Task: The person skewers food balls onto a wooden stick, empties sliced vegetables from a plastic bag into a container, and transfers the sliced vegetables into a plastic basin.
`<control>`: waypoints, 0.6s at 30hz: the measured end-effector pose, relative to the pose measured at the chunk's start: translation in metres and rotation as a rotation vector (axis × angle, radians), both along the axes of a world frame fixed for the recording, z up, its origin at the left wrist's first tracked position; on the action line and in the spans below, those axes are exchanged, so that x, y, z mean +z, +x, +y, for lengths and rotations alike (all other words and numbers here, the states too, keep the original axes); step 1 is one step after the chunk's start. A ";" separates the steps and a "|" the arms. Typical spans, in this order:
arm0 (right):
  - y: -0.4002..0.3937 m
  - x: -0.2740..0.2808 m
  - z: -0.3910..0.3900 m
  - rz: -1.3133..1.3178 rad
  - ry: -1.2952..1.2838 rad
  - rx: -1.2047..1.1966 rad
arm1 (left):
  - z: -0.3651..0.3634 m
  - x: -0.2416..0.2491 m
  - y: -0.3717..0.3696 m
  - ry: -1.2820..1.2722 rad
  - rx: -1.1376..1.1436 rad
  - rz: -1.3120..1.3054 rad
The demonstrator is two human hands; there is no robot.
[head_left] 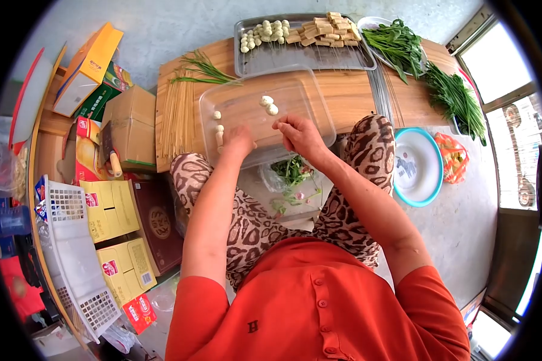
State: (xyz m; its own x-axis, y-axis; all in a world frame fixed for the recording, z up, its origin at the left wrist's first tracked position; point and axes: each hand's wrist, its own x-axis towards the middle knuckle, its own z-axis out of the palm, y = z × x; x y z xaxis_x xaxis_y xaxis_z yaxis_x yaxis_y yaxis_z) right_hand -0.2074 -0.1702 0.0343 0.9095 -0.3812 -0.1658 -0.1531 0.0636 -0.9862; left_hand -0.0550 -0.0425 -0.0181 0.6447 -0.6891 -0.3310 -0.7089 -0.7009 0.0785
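Note:
A clear plastic tray (317, 99) lies at the table's near edge. My left hand (239, 139) is over its left part, fingers bent down; what they hold, if anything, is hidden. Small pale balls (217, 115) lie just beyond and beside that hand. My right hand (299, 133) is over the tray's right part, thumb and fingers pinched together; I cannot make out anything between them. Beyond it, pale balls (267, 101) sit close together, apart from the fingers.
A metal tray (367, 59) bears skewered balls and tan rolls. Bamboo skewers (176, 120) and thin greens (205, 69) lie left. Leafy greens (397, 45) are at the back right, a blue-rimmed basin (438, 168) at the right, boxes (129, 123) at the left.

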 end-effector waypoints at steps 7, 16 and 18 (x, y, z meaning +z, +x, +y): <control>-0.004 -0.001 0.000 -0.001 -0.021 0.021 | -0.012 -0.015 0.015 -0.414 0.190 0.309; -0.010 0.011 0.009 0.016 -0.111 0.122 | -0.006 0.010 0.044 -1.560 0.733 1.433; -0.009 0.009 0.009 0.025 -0.103 0.132 | -0.006 0.010 0.045 -1.576 0.735 1.447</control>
State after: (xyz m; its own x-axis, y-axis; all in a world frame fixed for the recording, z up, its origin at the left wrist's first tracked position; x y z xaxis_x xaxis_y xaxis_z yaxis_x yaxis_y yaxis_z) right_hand -0.2166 -0.1610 0.0428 0.9489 -0.2750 -0.1549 -0.1778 -0.0601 -0.9822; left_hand -0.0100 -0.0484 -0.0086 0.7365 -0.6213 -0.2675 0.5850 0.3864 0.7130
